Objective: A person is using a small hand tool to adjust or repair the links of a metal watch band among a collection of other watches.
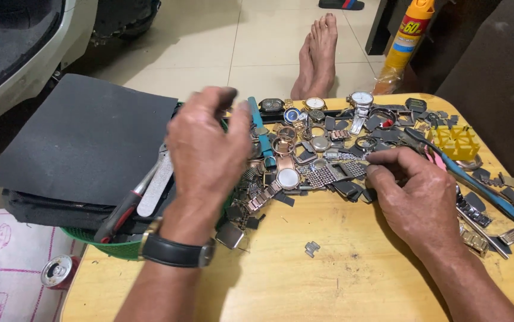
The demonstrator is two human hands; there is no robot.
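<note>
Two hands, left hand (206, 152), right hand (415, 194), one loose link (312, 248)

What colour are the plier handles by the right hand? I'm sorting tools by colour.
Blue; the pliers lie beside the right hand, clearest in the head view.

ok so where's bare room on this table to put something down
Bare wood lies on the near half of the table, between the left hand and right hand, around one loose metal link. The far half is crowded with the pile of watch parts.
</note>
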